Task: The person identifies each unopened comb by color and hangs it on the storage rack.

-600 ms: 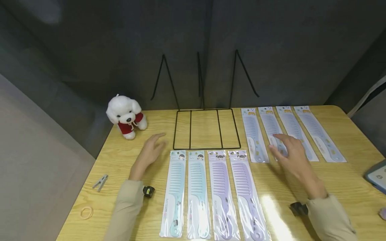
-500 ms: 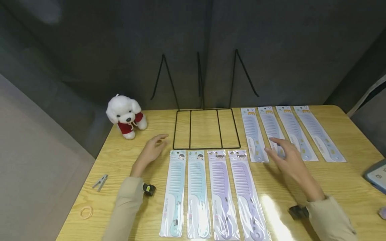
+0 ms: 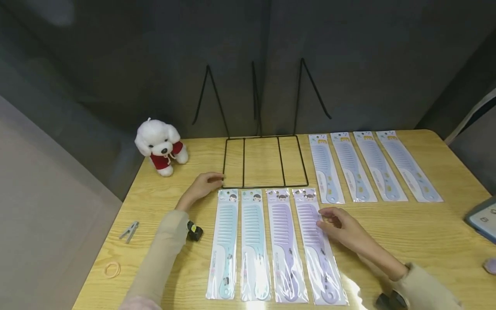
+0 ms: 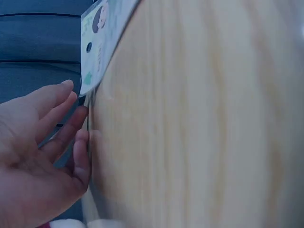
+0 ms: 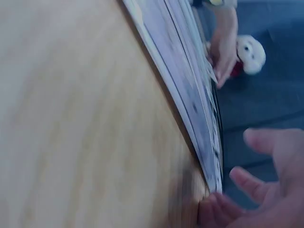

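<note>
Four packaged combs lie side by side near me: two light blue (image 3: 224, 245) (image 3: 253, 245) and two purple (image 3: 284, 245) (image 3: 315, 252). My right hand (image 3: 341, 228) rests at the right edge of the rightmost purple packet, fingers relaxed and touching it; the right wrist view shows my spread fingers (image 5: 251, 183) beside the packets' edges (image 5: 185, 66). My left hand (image 3: 203, 186) lies at the front left corner of the black wire rack (image 3: 265, 187). In the left wrist view its nearly straight fingers (image 4: 71, 121) touch the wire, just beside a comb packet's header (image 4: 102, 33).
Several more packaged combs (image 3: 350, 165) lie in a row at the back right. A white plush dog (image 3: 160, 146) sits at the back left. A metal clip (image 3: 129, 231) and a rubber band (image 3: 112, 270) lie near the left edge. A device (image 3: 484, 217) sits at the right edge.
My right hand came off the far row of combs and moved down and left to the rightmost purple comb. My left hand slid right to the rack's corner.
</note>
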Motion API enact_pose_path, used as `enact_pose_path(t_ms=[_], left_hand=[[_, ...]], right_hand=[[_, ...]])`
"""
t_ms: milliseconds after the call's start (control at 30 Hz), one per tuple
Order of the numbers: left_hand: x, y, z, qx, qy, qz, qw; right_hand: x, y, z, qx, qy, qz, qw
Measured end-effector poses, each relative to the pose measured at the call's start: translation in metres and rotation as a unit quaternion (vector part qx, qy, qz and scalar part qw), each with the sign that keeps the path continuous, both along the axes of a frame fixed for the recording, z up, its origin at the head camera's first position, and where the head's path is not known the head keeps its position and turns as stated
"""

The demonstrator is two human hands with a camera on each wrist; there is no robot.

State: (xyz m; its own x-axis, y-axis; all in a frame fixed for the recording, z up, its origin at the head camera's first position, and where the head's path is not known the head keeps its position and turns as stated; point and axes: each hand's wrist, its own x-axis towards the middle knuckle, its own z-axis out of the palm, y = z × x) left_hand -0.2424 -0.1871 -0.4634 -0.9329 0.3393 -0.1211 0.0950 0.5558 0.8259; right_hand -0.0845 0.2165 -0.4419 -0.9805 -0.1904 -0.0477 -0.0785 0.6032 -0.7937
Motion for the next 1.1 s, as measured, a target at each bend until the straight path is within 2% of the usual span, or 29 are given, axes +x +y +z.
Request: enact_pose_path(t_ms=[33, 67, 167, 267, 300, 367, 600, 733, 800, 933, 1000, 1100], left_hand=[[0.0, 0.0, -0.001, 0.001, -0.004, 0.002, 1.0], [0.002, 0.002, 0.004, 0.004, -0.011, 0.002, 0.9999], [0.0, 0.003, 0.002, 0.005, -0.015, 0.011, 0.9998], [-0.003, 0.005, 0.001, 0.0, -0.013, 0.019, 0.9997], [-0.006, 0.004, -0.004, -0.007, -0.006, 0.021, 0.9998], [-0.007, 0.004, -0.006, -0.012, -0.003, 0.025, 0.9996], [-0.005, 0.004, -0.01, -0.011, 0.003, 0.03, 0.9995], [-0.005, 0.005, -0.01, -0.016, 0.01, 0.031, 0.9993], [-0.005, 0.005, -0.01, -0.015, 0.008, 0.035, 0.9992], [-0.004, 0.005, -0.008, -0.016, -0.002, 0.042, 0.999], [-0.003, 0.006, -0.007, -0.016, -0.007, 0.044, 0.9989], [-0.003, 0.007, -0.007, -0.018, -0.005, 0.041, 0.999]], right_hand=[[0.002, -0.003, -0.001, 0.017, 0.009, 0.005, 1.0], [0.004, -0.006, -0.001, 0.035, 0.018, 0.009, 0.999], [0.01, -0.014, -0.002, 0.093, 0.039, 0.016, 0.995], [0.014, -0.021, 0.0, 0.131, 0.035, 0.017, 0.991], [0.015, -0.022, 0.001, 0.138, 0.03, 0.016, 0.99], [0.016, -0.025, 0.003, 0.143, 0.02, 0.015, 0.989], [0.015, -0.026, 0.004, 0.12, -0.013, 0.008, 0.993], [0.013, -0.026, 0.016, 0.082, -0.031, 0.006, 0.996], [0.012, -0.03, 0.029, 0.074, -0.013, 0.007, 0.997], [0.008, -0.045, 0.063, 0.045, 0.076, 0.032, 0.996], [0.004, -0.056, 0.08, 0.01, 0.099, 0.054, 0.994], [-0.007, -0.077, 0.101, -0.052, 0.109, 0.091, 0.988]])
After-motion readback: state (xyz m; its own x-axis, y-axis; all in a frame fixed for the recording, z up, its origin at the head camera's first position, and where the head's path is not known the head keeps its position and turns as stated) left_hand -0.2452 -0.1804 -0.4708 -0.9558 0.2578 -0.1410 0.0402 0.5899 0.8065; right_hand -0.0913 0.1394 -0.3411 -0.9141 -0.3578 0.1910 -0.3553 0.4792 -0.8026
